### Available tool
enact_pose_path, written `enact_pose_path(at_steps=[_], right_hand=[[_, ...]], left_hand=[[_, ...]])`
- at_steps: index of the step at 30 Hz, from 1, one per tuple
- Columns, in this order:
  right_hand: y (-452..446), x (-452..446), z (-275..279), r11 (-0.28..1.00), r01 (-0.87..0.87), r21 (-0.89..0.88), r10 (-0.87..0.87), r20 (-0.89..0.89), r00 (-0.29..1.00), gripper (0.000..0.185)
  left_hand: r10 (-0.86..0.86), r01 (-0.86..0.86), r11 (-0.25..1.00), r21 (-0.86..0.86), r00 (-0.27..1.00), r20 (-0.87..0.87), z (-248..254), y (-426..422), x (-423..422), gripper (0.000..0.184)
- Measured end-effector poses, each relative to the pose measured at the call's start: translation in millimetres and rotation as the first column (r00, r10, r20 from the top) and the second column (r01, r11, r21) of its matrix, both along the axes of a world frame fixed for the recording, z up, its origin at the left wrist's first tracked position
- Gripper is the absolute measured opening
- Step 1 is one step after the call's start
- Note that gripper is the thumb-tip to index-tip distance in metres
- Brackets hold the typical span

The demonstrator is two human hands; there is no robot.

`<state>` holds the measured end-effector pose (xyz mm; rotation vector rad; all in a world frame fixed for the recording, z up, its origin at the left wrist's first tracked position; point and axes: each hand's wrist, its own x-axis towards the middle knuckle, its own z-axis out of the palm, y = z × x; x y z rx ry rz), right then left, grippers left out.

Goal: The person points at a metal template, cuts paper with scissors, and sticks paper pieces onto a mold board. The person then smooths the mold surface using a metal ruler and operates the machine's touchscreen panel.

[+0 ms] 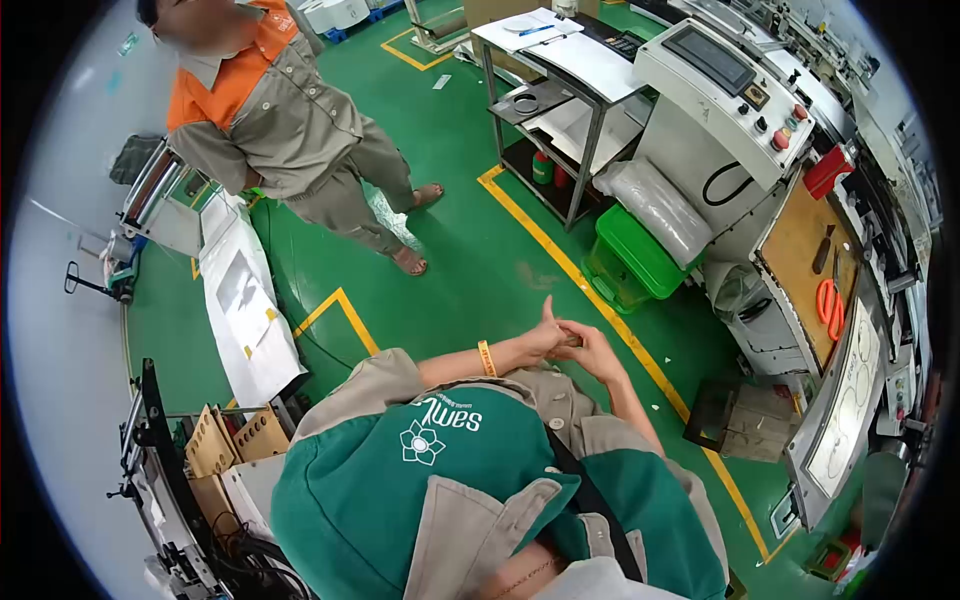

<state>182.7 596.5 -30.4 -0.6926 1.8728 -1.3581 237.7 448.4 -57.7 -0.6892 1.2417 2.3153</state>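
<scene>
My left hand [545,338] and my right hand [592,350] are clasped together in front of my waist. The fingers fold over one another, and one thumb sticks out away from my body. No tool or part shows in either hand, though the insides of the palms are hidden. A yellow wristband [487,358] circles my left wrist. Below the hands is my green and beige work shirt [420,500], with a white flower logo on its chest.
Another person [290,120] stands ahead on the left. To the right are a green bin [632,262], a metal cart [590,130], a control panel [715,75] and orange scissors [830,308] on a board. A white-covered long piece [240,290] lies left.
</scene>
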Motion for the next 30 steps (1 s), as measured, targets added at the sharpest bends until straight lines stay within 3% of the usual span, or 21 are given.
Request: enact_pose_path(at_steps=[5,9,12,15,17,19,23,25,30], right_hand=[[-11,10,22,0.986,0.136,0.098,-0.122,-0.137,0.983,0.034],[-23,23,4,0.956,0.287,0.060,-0.257,-0.296,0.920,0.027],[-25,23,4,0.947,0.309,0.092,-0.249,-0.400,0.882,0.022],[-26,20,-4,0.926,0.373,0.053,-0.319,-0.414,0.852,0.016],[-28,19,4,0.905,0.426,0.007,-0.383,-0.425,0.820,0.015],[-28,17,4,0.887,0.460,0.033,-0.391,-0.473,0.790,0.013],[-24,15,11,0.875,0.481,0.053,-0.352,-0.613,0.708,0.010],[-24,14,12,0.884,0.462,0.069,-0.295,-0.684,0.667,0.010],[-13,21,5,0.867,0.471,0.162,-0.352,-0.468,0.810,0.013]], left_hand=[[0.052,-0.078,0.963,0.259,0.993,0.108,-5,-9,0,0.105],[0.142,-0.165,0.975,0.151,0.978,0.150,19,-10,-1,0.098],[0.016,-0.027,0.973,0.229,0.999,0.051,-7,-20,-4,0.081],[0.061,-0.046,0.952,0.302,0.997,-0.040,-17,-16,-9,0.057],[0.075,-0.052,0.965,0.257,0.994,-0.083,-18,-12,-9,0.032],[0.022,-0.003,0.965,0.262,0.997,-0.069,-7,-10,-7,0.022],[0.041,0.044,0.896,0.442,0.982,-0.182,-6,-7,-4,0.034],[0.108,-0.016,0.888,0.460,0.979,-0.175,-17,-5,-3,0.035],[0.067,-0.029,0.956,0.293,0.990,-0.123,-23,8,7,0.039]])
